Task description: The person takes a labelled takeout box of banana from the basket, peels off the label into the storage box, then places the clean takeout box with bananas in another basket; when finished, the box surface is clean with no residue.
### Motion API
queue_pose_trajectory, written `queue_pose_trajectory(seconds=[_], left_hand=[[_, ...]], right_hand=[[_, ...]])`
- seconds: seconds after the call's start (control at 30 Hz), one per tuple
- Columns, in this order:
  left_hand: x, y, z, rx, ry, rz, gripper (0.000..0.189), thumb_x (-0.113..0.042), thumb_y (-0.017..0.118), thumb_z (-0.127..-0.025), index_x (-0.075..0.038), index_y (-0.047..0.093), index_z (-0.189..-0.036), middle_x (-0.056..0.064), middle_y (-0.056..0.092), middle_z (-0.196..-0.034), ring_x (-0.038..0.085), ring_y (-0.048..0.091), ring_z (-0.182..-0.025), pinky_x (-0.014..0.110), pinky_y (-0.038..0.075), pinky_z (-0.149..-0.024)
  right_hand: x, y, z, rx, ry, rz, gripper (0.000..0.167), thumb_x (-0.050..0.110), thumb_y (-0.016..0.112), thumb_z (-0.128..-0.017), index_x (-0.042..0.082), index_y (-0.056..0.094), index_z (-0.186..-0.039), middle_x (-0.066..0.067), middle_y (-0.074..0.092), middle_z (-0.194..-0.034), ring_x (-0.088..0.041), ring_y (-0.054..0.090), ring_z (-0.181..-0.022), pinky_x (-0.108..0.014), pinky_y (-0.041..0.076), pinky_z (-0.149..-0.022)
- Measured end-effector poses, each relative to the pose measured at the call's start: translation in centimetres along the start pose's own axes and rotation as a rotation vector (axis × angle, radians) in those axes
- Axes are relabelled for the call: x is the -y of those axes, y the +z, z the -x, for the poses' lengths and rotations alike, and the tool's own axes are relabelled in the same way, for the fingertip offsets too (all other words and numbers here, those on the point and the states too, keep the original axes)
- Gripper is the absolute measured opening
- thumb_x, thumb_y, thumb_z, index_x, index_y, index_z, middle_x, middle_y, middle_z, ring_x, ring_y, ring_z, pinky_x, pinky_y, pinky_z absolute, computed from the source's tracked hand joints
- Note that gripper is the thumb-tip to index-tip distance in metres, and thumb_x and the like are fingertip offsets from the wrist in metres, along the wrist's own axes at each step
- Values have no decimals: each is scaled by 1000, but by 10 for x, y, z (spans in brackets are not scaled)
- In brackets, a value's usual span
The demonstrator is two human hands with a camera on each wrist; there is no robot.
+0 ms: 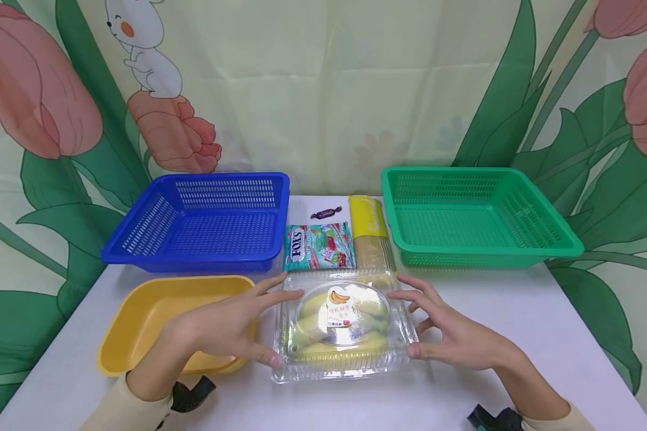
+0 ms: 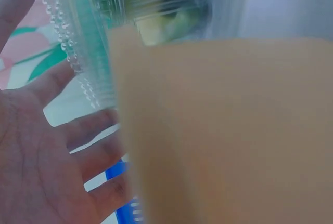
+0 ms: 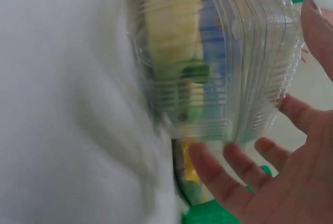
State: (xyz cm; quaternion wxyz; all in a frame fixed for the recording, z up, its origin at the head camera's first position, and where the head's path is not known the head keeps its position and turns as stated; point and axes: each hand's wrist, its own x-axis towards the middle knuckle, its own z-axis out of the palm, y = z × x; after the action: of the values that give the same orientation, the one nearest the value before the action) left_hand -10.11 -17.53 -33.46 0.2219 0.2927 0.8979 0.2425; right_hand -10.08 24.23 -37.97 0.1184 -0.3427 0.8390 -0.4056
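A clear plastic clamshell box lies on the white table in the head view, its lid down. Inside are yellow-green fruits that look like bananas, and the lid label pictures bananas. My left hand is at the box's left side, fingers spread, thumb by the near corner. On the other side my right hand spreads its fingers along the right edge, thumb against the rim. Both wrist views show the left palm and right palm facing the ribbed box wall, fingers fairly straight. Exact contact is hard to tell.
Behind the box lie a FOX'S candy bag, a yellow-topped noodle pack and a small purple wrapped candy. A blue basket stands back left, a green basket back right, a yellow tub front left.
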Motion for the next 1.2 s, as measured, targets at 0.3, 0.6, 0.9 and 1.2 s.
queue_pose_trajectory(seconds=[0.3, 0.6, 0.9, 1.2], left_hand=[[5, -2, -2, -48, -36, -54, 99, -68, 77, -76, -45, 30, -160, 1, 6, -174, 37, 15, -157, 65, 32, -117], [2, -4, 2, -77, -2, -73, 91, -65, 77, -81, -41, 34, -159, -1, 3, -174, 37, 13, -158, 66, 32, -116], [-5, 1, 1, -173, 30, -69, 83, -68, 73, -83, -34, 45, -154, -1, 9, -173, 37, 10, -158, 71, 27, -116], [-12, 13, -13, -322, 169, -109, 63, -61, 67, -93, -27, 56, -144, 3, 27, -168, 32, 19, -156, 72, 20, -118]], right_hand=[[3, 7, -16, -38, -80, 222, 86, 42, 83, -84, 32, 39, -157, 0, 6, -172, -37, 6, -154, -77, 37, -100], [8, 13, -22, -37, -78, 281, 74, 49, 77, -90, 35, 43, -154, 4, 18, -170, -39, 4, -154, -76, 34, -105], [11, 15, -21, -31, -68, 291, 71, 56, 74, -90, 38, 46, -153, 3, 21, -169, -32, 12, -153, -69, 40, -104], [14, 15, -23, -11, -58, 278, 71, 57, 74, -90, 38, 46, -152, 4, 20, -169, -33, 17, -152, -69, 40, -105]])
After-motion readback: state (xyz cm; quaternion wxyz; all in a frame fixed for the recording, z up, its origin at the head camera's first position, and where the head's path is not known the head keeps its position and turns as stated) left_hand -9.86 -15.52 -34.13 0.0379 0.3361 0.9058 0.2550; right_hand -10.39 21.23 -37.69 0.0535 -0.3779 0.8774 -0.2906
